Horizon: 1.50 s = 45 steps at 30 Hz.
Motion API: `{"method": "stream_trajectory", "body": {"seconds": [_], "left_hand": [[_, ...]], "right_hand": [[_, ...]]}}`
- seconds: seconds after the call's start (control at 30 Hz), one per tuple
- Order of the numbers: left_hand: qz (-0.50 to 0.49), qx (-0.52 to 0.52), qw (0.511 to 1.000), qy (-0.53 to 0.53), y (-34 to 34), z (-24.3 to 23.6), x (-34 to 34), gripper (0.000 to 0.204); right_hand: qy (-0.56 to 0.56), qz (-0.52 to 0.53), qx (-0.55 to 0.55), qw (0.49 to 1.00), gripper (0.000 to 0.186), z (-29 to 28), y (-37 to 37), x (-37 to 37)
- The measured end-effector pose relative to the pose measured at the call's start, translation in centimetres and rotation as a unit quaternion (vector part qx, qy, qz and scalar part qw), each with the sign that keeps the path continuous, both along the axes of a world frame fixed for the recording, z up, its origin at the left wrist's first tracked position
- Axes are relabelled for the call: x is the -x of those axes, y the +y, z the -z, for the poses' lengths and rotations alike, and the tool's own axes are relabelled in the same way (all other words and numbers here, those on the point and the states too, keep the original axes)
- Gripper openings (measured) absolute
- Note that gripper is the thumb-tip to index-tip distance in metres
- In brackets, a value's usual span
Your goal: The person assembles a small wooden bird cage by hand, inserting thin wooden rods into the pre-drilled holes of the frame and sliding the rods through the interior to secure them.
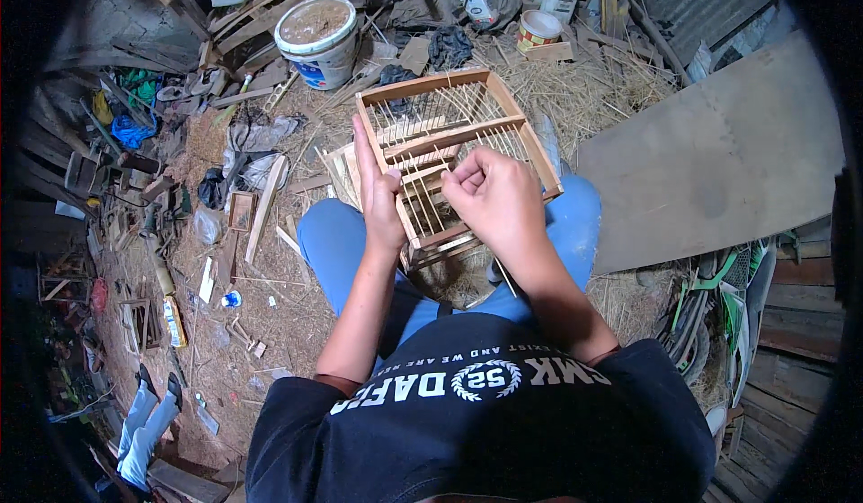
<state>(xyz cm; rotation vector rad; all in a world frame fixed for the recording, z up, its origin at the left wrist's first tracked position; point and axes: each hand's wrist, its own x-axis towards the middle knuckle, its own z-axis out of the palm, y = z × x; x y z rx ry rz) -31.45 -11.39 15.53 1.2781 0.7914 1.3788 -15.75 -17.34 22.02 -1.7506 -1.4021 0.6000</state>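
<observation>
your left hand [382, 199] grips the wooden cage frame [454, 157] on your lap, right hand [494, 199] closed, pinching a thin stick [430, 199].

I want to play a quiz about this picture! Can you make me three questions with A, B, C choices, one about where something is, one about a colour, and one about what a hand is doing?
1. Where does the cage rest?
A. on the person's lap
B. in the bucket
C. on the grey board

2. What colour is the bucket?
A. red
B. white
C. green

3. What is the left hand doing?
A. hanging free
B. holding the cage's side
C. lifting the bucket

Answers:
1. A, the cage sits over the blue-trousered knees.
2. B, its wall is white, with a blue patch.
3. B, the left hand lies flat against the cage's left frame, while the right hand pinches a thin stick at the bars.
</observation>
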Motion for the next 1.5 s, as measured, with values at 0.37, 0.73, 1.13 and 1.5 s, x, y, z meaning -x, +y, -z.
{"method": "stream_trajectory", "body": {"seconds": [0.37,0.73,1.13,1.5], "left_hand": [[0.014,0.014,0.999,-0.043,-0.4,-0.4,-0.3,0.099],[0.004,0.002,1.000,-0.023,-0.7,-0.6,-0.6,0.102],[0.004,0.032,0.998,-0.044,-0.5,0.1,0.2,0.101],[-0.007,0.006,1.000,-0.003,-1.1,-0.5,-0.2,0.105]], "right_hand": [[-0.008,-0.009,-0.011,1.000,0.019,-0.5,-0.1,0.2],[0.001,-0.010,-0.017,1.000,0.019,-0.1,0.4,0.4],[-0.040,-0.037,-0.035,0.998,0.017,-0.5,1.2,0.5],[-0.078,-0.044,-0.046,0.995,0.018,-0.2,3.0,0.6]]}}
